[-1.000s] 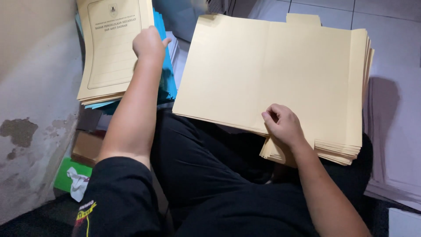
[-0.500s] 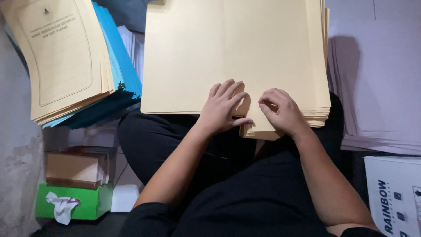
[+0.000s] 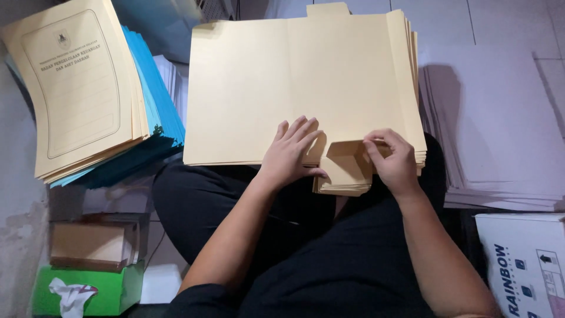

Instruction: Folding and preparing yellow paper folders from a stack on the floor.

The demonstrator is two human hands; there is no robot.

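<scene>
Fingers of the left hand [image 3: 291, 153] are lying spread and almost flat, palm down, pressing on the top sheet of the manila folder stack [image 3: 294, 88]; nothing is gripped, the thumb is resting along the stack's near edge. Fingers of the right hand [image 3: 393, 158] are curling inward, thumb and forefinger closing in a pinch on the small bottom flap [image 3: 347, 162] of the top folder, which is lifting and folding upward at the fold line. The other right fingers are tucking loosely behind; how tightly they are closing cannot be told.

Location: the folder stack is resting across the person's lap, filling the view from about 10 o'clock to 2 o'clock, with the flap at centre, just toward 5 o'clock of the left hand.

Materials: folders are showing as matte buff card, smooth, rectangular, with a raised tab at the 12 o'clock edge and a vertical crease down the middle. Edges of the stack are fanning slightly at 3 o'clock.

Surroundings: at 10 o'clock a pile of printed cream covers [image 3: 82, 88] is sitting on blue sheets [image 3: 153, 112], tilted. At 3 o'clock a stack of pale lilac paper [image 3: 500, 129] is lying on the tiled floor, apart from the folders. At 7 o'clock a green tissue box [image 3: 88, 294] is sitting with a white tissue sticking out, beneath a brown cardboard box [image 3: 88, 244]. At 5 o'clock a white carton [image 3: 524, 265] is showing its corner.
</scene>
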